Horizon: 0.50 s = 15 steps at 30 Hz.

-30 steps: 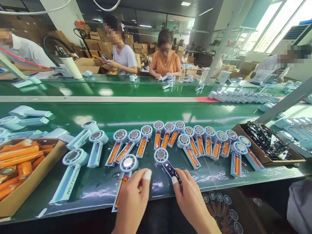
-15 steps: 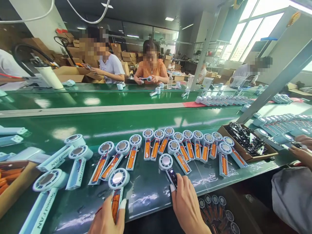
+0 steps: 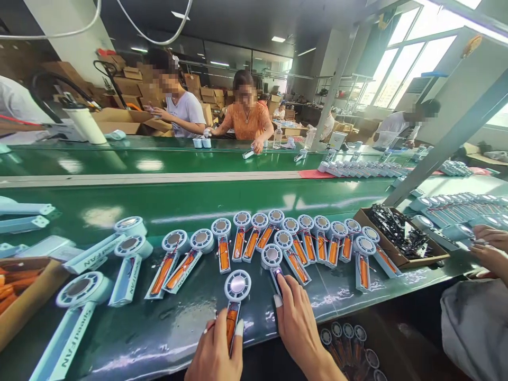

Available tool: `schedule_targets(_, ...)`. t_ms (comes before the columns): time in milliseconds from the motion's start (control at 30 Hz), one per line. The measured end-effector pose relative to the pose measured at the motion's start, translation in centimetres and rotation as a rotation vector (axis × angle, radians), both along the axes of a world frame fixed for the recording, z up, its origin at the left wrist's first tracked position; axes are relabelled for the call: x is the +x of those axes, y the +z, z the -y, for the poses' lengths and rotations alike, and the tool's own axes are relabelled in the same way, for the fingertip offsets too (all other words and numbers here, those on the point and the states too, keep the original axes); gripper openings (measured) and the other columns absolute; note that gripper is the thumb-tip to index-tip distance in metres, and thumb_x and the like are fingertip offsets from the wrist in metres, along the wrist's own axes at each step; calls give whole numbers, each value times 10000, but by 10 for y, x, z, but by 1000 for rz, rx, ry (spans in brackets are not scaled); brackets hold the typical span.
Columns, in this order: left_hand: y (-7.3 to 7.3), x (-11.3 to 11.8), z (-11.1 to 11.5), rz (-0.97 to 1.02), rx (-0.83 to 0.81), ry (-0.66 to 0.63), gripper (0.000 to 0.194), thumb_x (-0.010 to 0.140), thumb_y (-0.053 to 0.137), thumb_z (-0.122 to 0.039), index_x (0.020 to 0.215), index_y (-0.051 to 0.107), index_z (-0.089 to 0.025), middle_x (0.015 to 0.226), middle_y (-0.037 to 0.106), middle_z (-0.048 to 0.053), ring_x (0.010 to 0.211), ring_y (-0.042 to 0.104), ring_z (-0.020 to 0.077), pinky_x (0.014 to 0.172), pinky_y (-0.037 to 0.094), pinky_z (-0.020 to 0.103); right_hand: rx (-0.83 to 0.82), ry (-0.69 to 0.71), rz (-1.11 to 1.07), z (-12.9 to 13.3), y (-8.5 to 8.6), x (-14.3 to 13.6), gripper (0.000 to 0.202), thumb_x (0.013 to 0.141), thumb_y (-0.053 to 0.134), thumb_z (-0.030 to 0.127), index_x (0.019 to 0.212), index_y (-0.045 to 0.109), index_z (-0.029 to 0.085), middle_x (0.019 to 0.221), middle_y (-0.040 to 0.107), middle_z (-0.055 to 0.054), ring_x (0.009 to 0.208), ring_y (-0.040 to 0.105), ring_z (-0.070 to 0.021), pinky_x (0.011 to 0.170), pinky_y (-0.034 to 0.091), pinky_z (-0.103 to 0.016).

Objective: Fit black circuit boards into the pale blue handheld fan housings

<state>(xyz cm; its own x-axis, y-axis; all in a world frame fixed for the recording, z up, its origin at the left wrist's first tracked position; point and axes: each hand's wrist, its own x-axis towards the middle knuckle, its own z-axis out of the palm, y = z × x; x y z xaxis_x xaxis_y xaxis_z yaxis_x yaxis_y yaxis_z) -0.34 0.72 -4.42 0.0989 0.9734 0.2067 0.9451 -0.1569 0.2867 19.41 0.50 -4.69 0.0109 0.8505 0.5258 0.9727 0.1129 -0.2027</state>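
Around us spreads a workroom, with tall windows (image 3: 420, 58) at the right and stacked cartons (image 3: 212, 96) behind the far side of the line. A long green belt (image 3: 222, 198) crosses before us, and beyond it sit a person in an orange top (image 3: 248, 120) and a person in a white shirt (image 3: 186, 115). Our glossy dark-green bench (image 3: 170, 328) runs along the near side, catching the light in streaks. On it we have a box of orange batteries (image 3: 35, 297) at the left and a box of black boards (image 3: 426, 261) at the right; between them pale-blue fans (image 3: 321, 223) fan out in an arc, heads away from us. Both our hands reach in from below, backs up, wrists low. Our left hand (image 3: 216, 346) is curled around the handle of the battery-bearing fan (image 3: 238, 286), fingers on one side and thumb on the other; whether that fan touches the bench we cannot tell. Our right hand (image 3: 299, 323), near it, has its fingers bent over the handle of the circuit-board fan (image 3: 272, 255), thumb pressed along the left side. White caps (image 3: 239, 327) cover both thumb tips.
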Motion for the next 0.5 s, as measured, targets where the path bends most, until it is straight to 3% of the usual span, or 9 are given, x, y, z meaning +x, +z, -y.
schedule_targets(300,20,21,-14,-17,-34,-14,328,965,390,-249,1203,586,-136,984,772,100,909,758,264,677,581,309,-55,-21,87,-3,8,1,491,916,410,83,1398,482,142,1182,644,-150,1008,631,-286,823,556,-424)
schedule_targets(500,19,25,-15,13,12,-5,389,979,392,-298,1311,505,-129,1081,753,140,940,753,287,672,589,330,-98,-10,37,-6,13,1,512,867,449,46,1367,527,131,1087,663,-132,946,638,-270,832,546,-420)
